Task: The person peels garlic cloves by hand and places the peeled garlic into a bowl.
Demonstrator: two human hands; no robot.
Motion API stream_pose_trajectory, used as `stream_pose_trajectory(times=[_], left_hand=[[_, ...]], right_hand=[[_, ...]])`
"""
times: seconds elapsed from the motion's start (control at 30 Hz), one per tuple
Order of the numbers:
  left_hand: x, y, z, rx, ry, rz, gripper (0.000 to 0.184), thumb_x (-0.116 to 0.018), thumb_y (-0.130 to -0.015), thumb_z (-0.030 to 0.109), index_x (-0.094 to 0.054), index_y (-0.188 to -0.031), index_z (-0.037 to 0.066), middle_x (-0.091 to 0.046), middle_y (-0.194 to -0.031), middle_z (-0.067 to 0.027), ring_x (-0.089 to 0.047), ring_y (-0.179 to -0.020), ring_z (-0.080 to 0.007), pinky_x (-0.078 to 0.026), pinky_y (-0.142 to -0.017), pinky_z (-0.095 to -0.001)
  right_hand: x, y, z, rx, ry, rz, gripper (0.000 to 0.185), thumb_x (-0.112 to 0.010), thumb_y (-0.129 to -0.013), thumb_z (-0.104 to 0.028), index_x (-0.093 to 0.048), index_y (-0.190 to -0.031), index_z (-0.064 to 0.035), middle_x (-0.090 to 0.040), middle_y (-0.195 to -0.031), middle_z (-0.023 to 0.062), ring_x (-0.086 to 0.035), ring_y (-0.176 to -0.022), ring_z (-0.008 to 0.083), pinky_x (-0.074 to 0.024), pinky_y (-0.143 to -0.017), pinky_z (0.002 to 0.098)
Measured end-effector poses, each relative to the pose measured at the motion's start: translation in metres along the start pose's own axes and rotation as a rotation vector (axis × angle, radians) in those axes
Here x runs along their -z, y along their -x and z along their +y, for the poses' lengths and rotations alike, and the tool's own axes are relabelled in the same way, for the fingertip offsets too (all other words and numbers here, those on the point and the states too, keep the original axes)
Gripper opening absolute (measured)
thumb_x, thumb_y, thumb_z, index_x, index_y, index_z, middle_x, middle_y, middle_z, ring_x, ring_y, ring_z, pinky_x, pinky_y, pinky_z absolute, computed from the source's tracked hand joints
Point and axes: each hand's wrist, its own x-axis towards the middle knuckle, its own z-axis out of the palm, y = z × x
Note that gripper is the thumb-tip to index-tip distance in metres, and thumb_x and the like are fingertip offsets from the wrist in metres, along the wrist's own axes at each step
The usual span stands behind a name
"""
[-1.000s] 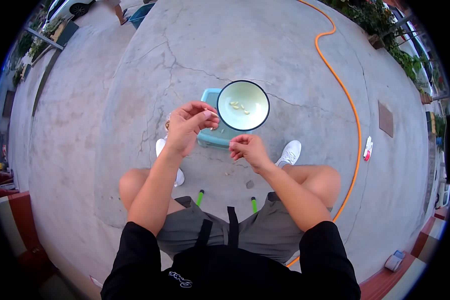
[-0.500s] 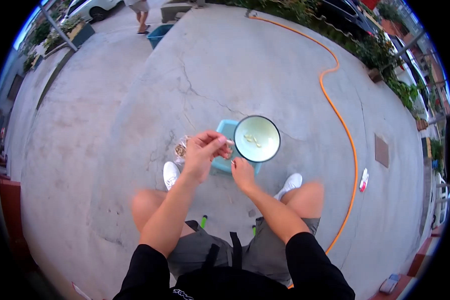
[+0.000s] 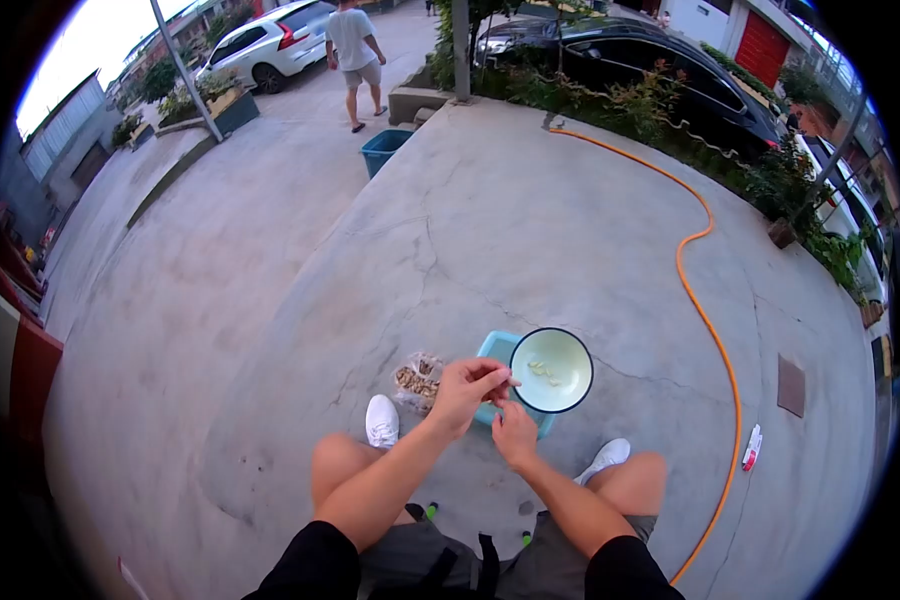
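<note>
My left hand point(image 3: 470, 393) pinches a small pale piece between thumb and fingertips, just left of the bowl's rim. Close below it, my right hand point(image 3: 513, 432) has its fingers drawn together near the same spot; anything in them is too small to make out. A pale green bowl point(image 3: 568, 372) with a dark rim holds several small pale cloves point(image 3: 540, 369). The bowl rests on a light blue stool point(image 3: 497, 345), partly behind my hands. To the left of the stool, a clear plastic bag point(image 3: 417, 382) of brownish pieces lies on the ground.
An orange hose point(image 3: 712, 335) curves along the right. A red and white packet point(image 3: 752, 447) lies beyond it. A blue bin point(image 3: 382, 150) stands farther off, and a person point(image 3: 354, 50) walks near a white car point(image 3: 275, 45). A black car point(image 3: 650, 70) is behind plants.
The view has tilted up, showing more cars and the walking person. My right hand has come up close beside my left hand, which still pinches the pale piece.
</note>
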Motion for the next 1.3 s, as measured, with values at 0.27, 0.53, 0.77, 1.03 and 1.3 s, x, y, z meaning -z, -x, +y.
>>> stream_pose_trajectory(times=[0.27,0.53,0.77,1.03,1.3], left_hand=[[-0.008,-0.001,-0.025,0.023,-0.133,-0.047,0.014,-0.067,-0.093,0.008,-0.07,-0.1,-0.004,-0.071,-0.088,-0.0106,-0.066,-0.074,-0.015,-0.055,-0.064,-0.0276],[-0.032,0.0,-0.055,0.112,-0.204,-0.143,0.014,-0.065,-0.094,0.006,-0.069,-0.1,-0.006,-0.07,-0.087,-0.0106,-0.067,-0.075,-0.0166,-0.056,-0.066,-0.0288],[-0.038,-0.008,-0.065,0.284,-0.259,-0.234,0.017,-0.062,-0.098,0.014,-0.068,-0.095,-0.002,-0.069,-0.087,-0.0073,-0.066,-0.073,-0.0145,-0.056,-0.066,-0.0279],[-0.042,-0.001,-0.074,0.236,-1.052,-0.755,0.02,-0.061,-0.096,0.018,-0.063,-0.09,-0.001,-0.067,-0.081,-0.0059,-0.064,-0.077,-0.0125,-0.051,-0.068,-0.029],[-0.037,-0.001,-0.076,0.088,-0.649,-0.323,0.013,-0.064,-0.094,0.011,-0.063,-0.098,-0.001,-0.068,-0.084,-0.0048,-0.063,-0.074,-0.0107,-0.052,-0.068,-0.0279]], right_hand=[[0.112,-0.009,-0.028,-0.203,-0.831,0.036,0.016,-0.069,-0.088,-0.005,-0.067,-0.103,-0.0001,-0.068,-0.082,0.0046,-0.061,-0.066,0.0097,-0.0497,-0.06,0.0239],[0.17,0.005,-0.018,-0.322,-1.103,-0.09,0.016,-0.072,-0.091,-0.011,-0.068,-0.101,-0.0001,-0.068,-0.08,0.0034,-0.063,-0.068,0.0091,-0.0495,-0.06,0.0225],[0.183,0.006,0.007,-0.327,-1.209,-0.014,0.012,-0.071,-0.09,-0.007,-0.068,-0.097,0.0021,-0.069,-0.08,0.0055,-0.065,-0.07,0.0116,-0.0518,-0.061,0.0245],[0.181,0.011,0.024,-0.349,-1.156,-0.028,0.011,-0.068,-0.09,-0.003,-0.069,-0.099,0.0028,-0.07,-0.085,0.0065,-0.067,-0.075,0.0122,-0.0548,-0.069,0.0254],[0.174,0.017,0.018,-0.277,-0.925,-0.109,0.017,-0.069,-0.091,-0.003,-0.069,-0.106,0.0023,-0.071,-0.087,0.0066,-0.068,-0.078,0.0122,-0.0559,-0.07,0.0257]])
